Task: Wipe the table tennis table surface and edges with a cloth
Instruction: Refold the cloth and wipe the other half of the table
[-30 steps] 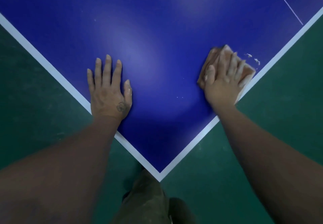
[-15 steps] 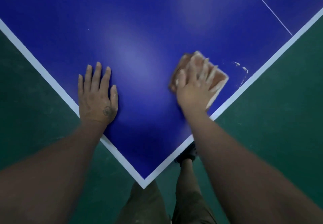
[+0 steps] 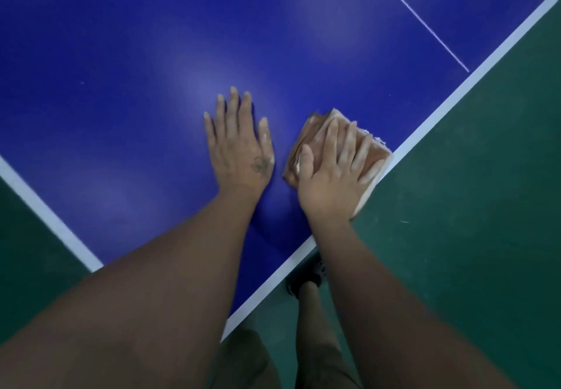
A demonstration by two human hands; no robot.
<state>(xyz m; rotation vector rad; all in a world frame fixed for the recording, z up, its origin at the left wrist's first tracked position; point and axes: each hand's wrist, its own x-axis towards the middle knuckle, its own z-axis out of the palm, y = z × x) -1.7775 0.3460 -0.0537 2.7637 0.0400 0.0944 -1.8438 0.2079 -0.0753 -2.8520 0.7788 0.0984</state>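
**Cloth at the right edge, right hand flat on it**

Your right hand [image 3: 331, 176] lies palm-down on the cloth [image 3: 378, 158], fingers straight and spread. You're pressing it, not gripping it. The cloth is a folded brownish pad on the table [image 3: 121, 54] at its right side. Its right corner covers the white border stripe [image 3: 455, 94] and looks to poke slightly past the rim, over the green floor [image 3: 485, 237].

Your left hand [image 3: 239, 149] is flat on the blue top just left of the cloth, fingers straight, holding nothing. There's a thin gap between its thumb and the cloth. It looks like a brace only.

The key geometry:
- The border stripe runs diagonally, from near-left by your shoe [image 3: 306, 276] to far-right.
- The cloth's outer side lies roughly along that diagonal.
- Your right fingers point far and slightly right, so they're nearly lined up with it.
- The right hand is the nearer one to the edge. The left is further inboard.

A few white flecks [image 3: 378, 139] sit right at the cloth's far side, so that area still looks dirty.

My read is that you're mid edge pass, with plenty of edge left far-right. I'd push along the stripe, not across it, and keep the overhang small so the cloth doesn't fold off the rim.
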